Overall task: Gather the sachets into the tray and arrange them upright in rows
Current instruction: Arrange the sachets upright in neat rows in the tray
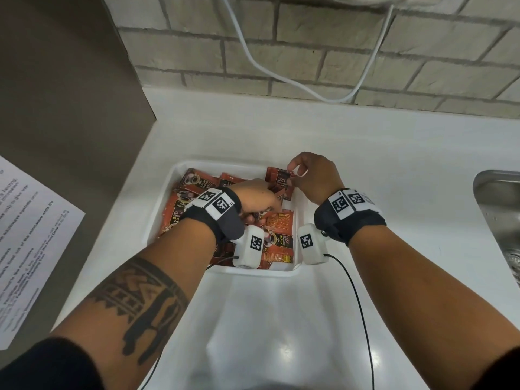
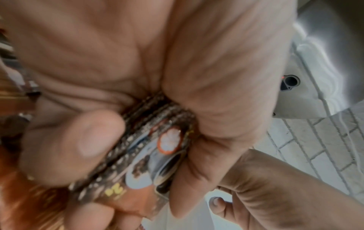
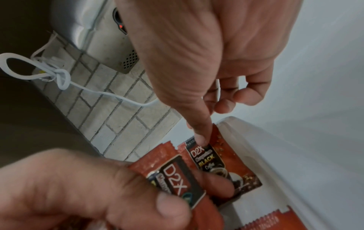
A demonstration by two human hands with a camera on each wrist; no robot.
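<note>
— Sachets lie in a heap inside the white tray on the counter.

— And the hands?

— Left hand clamps a stack of sachets; right hand pinches one upright sachet by its top edge at the tray's far right corner.

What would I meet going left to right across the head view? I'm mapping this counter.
Paper → tray → left hand → right hand → sink.
</note>
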